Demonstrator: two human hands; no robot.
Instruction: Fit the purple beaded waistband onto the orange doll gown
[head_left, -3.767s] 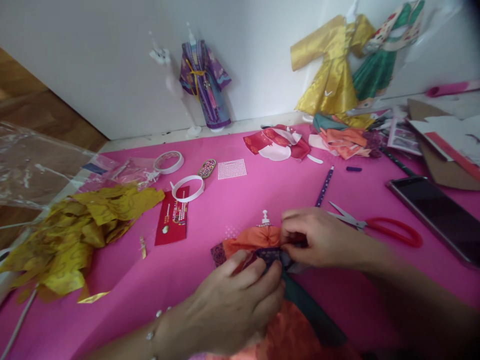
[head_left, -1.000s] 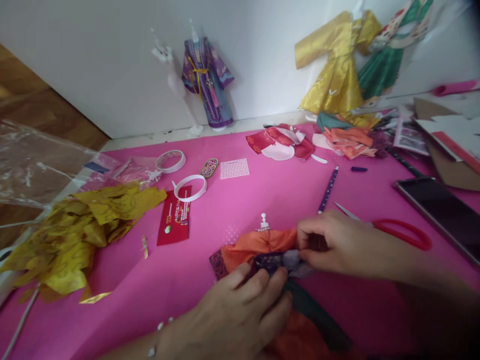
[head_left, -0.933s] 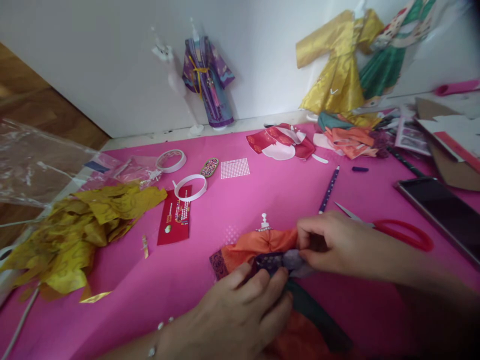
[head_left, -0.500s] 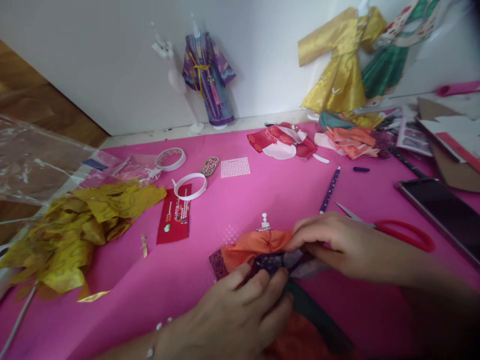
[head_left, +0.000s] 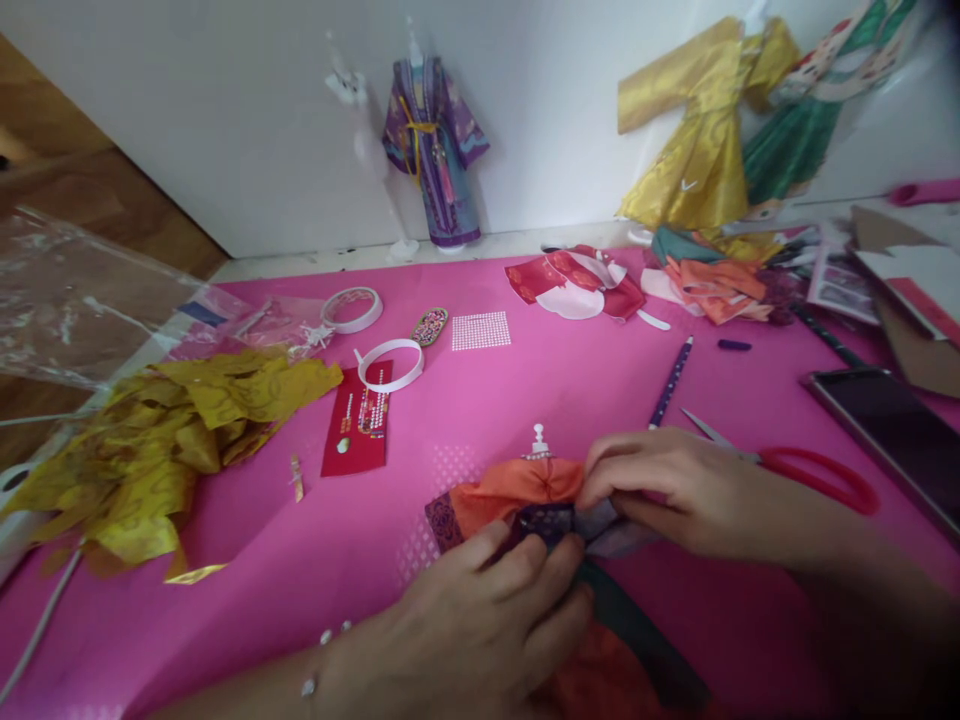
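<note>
The person's left hand [head_left: 487,605] lies with its fingers curled onto a dark purple patterned cloth band [head_left: 546,517] at the waist of an orange fabric doll dress [head_left: 510,487]. The right hand [head_left: 686,495] has its fingers drawn together at the bodice's right edge, over a greyish thin cloth [head_left: 619,535]. Both sets of fingertips are partly hidden, so I cannot tell whether either grip pinches cloth or merely presses it. The dress lies at the near middle of the pink-covered bench [head_left: 277,600], on a white plastic doll form [head_left: 538,438] whose neck points to the far side.

The step in hand seems to be adjusting the waist cloth; the next move would call for a steady left hand while the right works the grey piece flat.

Just right of the right hand are red-handled scissors [head_left: 817,475], with a dark spotted pencil [head_left: 671,385] beyond. Farther left lie a red card [head_left: 341,450] and a heap of gold cloth [head_left: 157,440]
</note>
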